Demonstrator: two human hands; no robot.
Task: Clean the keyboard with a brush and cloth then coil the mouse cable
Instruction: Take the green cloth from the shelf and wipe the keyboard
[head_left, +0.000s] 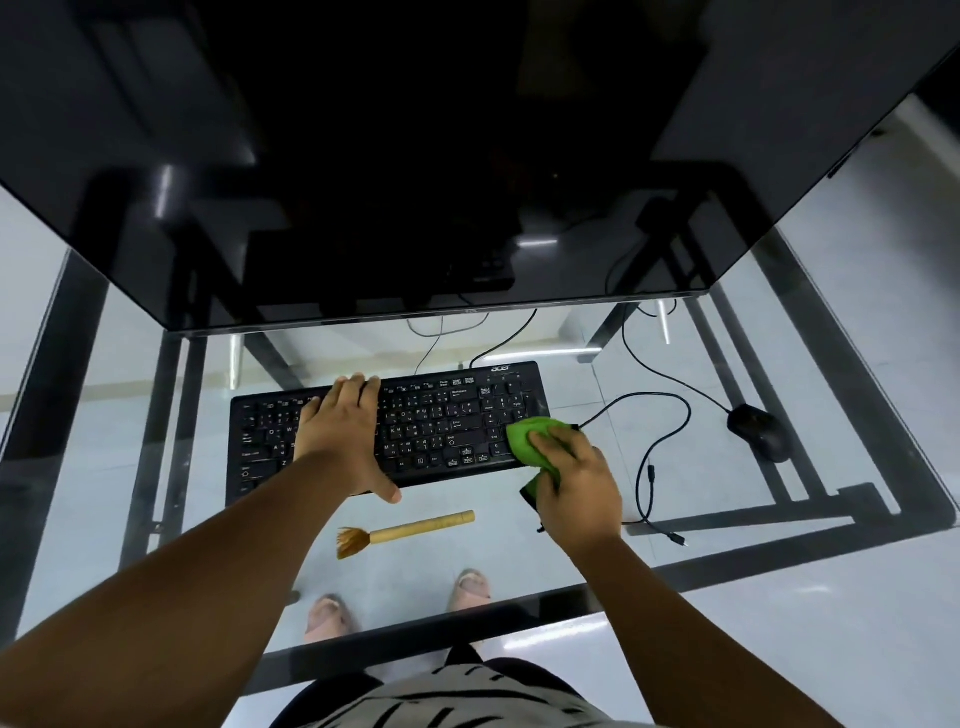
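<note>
Head view: keyboard (387, 428) on the glass table (519, 545) is wiped with the cloth (527, 441).
Cloth is gripped by right hand (576, 486) at the keyboard's right end; left hand (345, 434) is laid flat, fingers straight. Keys could be snagged if pressed hard.

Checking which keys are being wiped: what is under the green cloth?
The green cloth lies over the right end of the keyboard, pressed there by the right hand. The keys beneath it are covered. The left hand rests on the keyboard's left-middle keys.
</note>
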